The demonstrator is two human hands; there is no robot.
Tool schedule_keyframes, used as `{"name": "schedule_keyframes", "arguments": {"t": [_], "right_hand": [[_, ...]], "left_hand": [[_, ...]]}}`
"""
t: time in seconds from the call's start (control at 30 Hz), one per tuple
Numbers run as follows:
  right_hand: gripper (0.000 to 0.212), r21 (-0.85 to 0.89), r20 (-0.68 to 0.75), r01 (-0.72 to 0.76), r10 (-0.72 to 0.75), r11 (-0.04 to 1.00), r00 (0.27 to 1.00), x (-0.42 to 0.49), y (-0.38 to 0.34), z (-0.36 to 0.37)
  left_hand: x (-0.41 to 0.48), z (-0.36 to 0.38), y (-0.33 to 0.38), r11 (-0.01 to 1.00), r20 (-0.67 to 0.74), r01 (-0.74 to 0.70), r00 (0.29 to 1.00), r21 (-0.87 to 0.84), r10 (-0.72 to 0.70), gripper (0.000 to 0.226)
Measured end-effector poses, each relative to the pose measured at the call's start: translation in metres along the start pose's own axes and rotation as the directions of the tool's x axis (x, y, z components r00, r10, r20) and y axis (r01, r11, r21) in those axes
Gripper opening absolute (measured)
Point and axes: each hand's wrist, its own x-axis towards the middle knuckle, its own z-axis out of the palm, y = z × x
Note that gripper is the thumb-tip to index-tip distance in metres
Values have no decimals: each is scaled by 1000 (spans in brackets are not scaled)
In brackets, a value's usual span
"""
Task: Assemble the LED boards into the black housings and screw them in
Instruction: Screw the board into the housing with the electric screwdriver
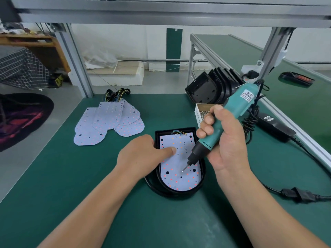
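A black housing [157,138] lies on the green mat in front of me with a white LED board [179,178] seated inside it, coloured wires at its far end. My left hand [141,154] rests on the housing's left edge, one finger pressing flat on the board. My right hand [222,140] grips a teal electric screwdriver [231,115], tilted, its bit tip [183,170] touching the board near the middle of its rounded end.
Several loose LED boards [107,122] with wire bundles lie at the back left. A row of empty black housings [213,86] leans at the back right, beside an open box of screws [204,111]. The screwdriver's power adapter [275,126] and cable [297,194] lie to the right.
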Motion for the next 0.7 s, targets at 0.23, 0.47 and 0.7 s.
{"name": "schedule_keyframes", "arguments": {"t": [0.23,0.47,0.7], "right_hand": [[14,-52,18,11,-10,999,1000,-3,1,3],[11,-82,16,9,-8,997,1000,-4,1,5],[11,-102,40,16,-12,995,999,-3,3,4]], "left_hand": [[4,3,0,998,29,-33,999,-46,34,60],[5,5,-1,997,29,-54,998,-56,55,58],[6,5,-1,997,25,-52,998,-58,54,54]]}}
